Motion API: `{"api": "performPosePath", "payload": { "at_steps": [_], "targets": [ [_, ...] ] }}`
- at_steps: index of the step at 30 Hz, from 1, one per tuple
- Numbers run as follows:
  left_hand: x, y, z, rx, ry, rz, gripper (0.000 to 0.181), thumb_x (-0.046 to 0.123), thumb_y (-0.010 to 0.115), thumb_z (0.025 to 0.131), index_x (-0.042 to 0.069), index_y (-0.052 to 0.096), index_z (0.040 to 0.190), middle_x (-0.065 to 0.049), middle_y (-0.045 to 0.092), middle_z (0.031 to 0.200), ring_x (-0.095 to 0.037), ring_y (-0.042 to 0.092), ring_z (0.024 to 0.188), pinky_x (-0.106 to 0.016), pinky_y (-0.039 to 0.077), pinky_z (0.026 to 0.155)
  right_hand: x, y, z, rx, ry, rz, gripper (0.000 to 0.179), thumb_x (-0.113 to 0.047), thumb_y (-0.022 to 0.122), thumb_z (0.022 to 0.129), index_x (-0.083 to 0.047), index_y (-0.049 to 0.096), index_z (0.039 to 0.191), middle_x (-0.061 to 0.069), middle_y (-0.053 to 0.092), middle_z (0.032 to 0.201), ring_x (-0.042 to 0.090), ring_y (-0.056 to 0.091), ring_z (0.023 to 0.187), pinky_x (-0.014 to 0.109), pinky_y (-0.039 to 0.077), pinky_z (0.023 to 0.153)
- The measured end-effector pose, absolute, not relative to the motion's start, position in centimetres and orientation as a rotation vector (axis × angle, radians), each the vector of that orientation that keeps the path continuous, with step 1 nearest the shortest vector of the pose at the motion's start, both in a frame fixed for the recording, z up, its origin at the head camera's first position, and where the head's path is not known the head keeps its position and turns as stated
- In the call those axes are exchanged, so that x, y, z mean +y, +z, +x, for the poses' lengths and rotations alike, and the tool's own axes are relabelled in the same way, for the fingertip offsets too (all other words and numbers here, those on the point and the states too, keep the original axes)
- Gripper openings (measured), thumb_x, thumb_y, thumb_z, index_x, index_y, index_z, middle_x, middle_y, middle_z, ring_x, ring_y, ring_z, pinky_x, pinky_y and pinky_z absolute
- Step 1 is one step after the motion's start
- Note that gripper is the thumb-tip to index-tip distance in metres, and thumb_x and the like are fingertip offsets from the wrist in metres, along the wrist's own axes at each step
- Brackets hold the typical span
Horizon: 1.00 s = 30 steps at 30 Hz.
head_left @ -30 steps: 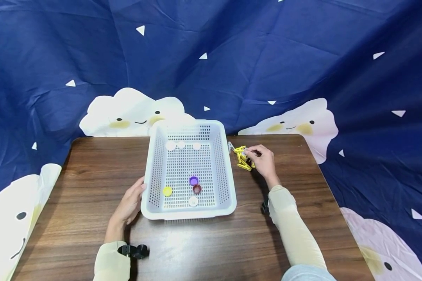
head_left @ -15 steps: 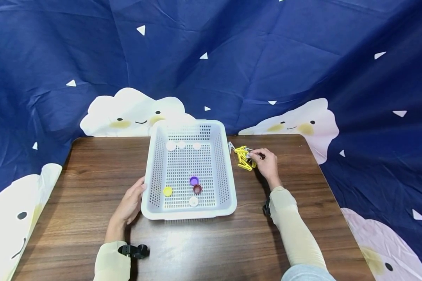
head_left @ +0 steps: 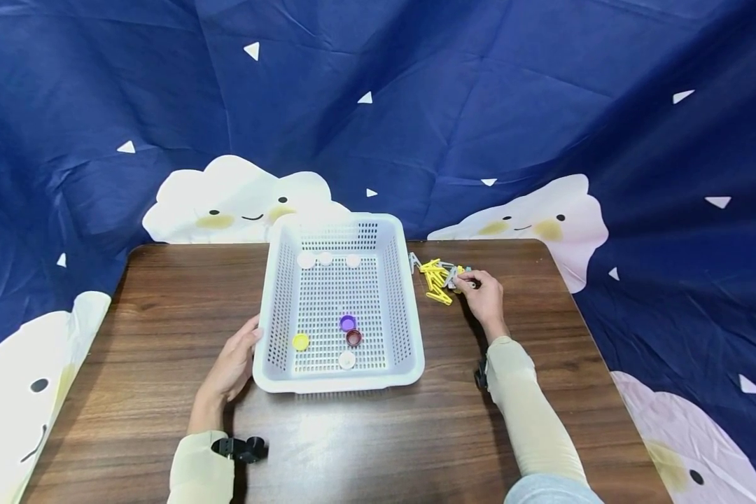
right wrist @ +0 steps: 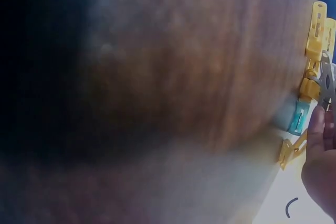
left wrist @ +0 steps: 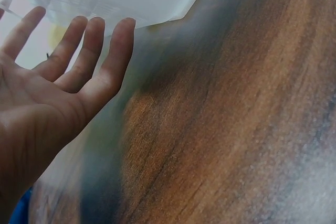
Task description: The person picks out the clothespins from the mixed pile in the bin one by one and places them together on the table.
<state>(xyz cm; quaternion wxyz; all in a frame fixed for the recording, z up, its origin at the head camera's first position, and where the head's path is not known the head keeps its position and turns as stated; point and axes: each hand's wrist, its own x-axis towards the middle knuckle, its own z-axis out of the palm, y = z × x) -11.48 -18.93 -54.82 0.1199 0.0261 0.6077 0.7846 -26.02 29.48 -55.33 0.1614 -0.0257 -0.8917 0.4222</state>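
Note:
My right hand (head_left: 486,297) is at the right end of a small pile of clothespins, pinching a grey clothespin (head_left: 451,278) between thumb and fingertips. In the right wrist view the grey clothespin (right wrist: 327,77) stands out above the thumb, beside several yellow clothespins (right wrist: 316,30) and a teal one (right wrist: 299,118). Most of that hand falls outside this view. At the left side of a white plastic basket (head_left: 340,386), my left hand (head_left: 229,364) rests its fingers against the outer wall. The left wrist view has these fingers (left wrist: 122,45) spread and gently bent at the basket's edge.
Inside the basket lie a purple cap (head_left: 348,323), a dark red cap (head_left: 353,338), a yellow cap (head_left: 300,341) and several white caps (head_left: 347,360). A light grey clothespin (head_left: 414,262) lies close by the basket's right wall. Behind the wooden table (head_left: 327,448) hangs a blue cloth (head_left: 378,126).
My right hand has shifted slightly right and toward me, keeping hold of the grey clothespin. More of the yellow clothespins now shows. The left hand and basket stay in place.

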Motion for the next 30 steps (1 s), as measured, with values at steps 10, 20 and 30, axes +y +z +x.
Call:
{"api": "performPosePath", "payload": {
  "at_steps": [10,20,30],
  "targets": [
    [-18.9,-54.9,-11.8,1.775,2.261,0.035,0.056,0.026,0.041,0.11,0.0,0.028,0.158,-0.014,0.054,0.139,-0.016,0.061,0.115,-0.038,0.055,0.089,30.0,-54.5,-25.5,-2.514,1.226,-0.1,0.013,-0.01,0.08,0.087,0.001,0.077,0.093,0.016,0.069,0.092,0.019,0.059,0.079,0.018,0.042,0.07],
    [-19.6,-54.0,-12.5,1.818,2.251,0.012,0.053,0.022,0.047,0.108,0.001,0.034,0.155,-0.006,0.051,0.14,-0.017,0.056,0.121,-0.043,0.052,0.09,29.9,-53.6,-25.5,-2.477,1.168,-0.074,0.011,-0.009,0.08,0.086,0.001,0.078,0.091,0.014,0.07,0.088,0.016,0.059,0.076,0.016,0.042,0.07],
    [-20.2,-53.7,-12.5,1.887,2.247,-0.076,0.047,0.025,0.046,0.109,0.005,0.042,0.151,0.004,0.061,0.127,-0.014,0.057,0.119,-0.041,0.054,0.088,28.4,-51.9,-25.2,-2.525,1.213,0.104,0.015,-0.008,0.076,0.09,0.002,0.076,0.102,0.015,0.068,0.094,0.02,0.06,0.083,0.024,0.048,0.076]
  ]
}}
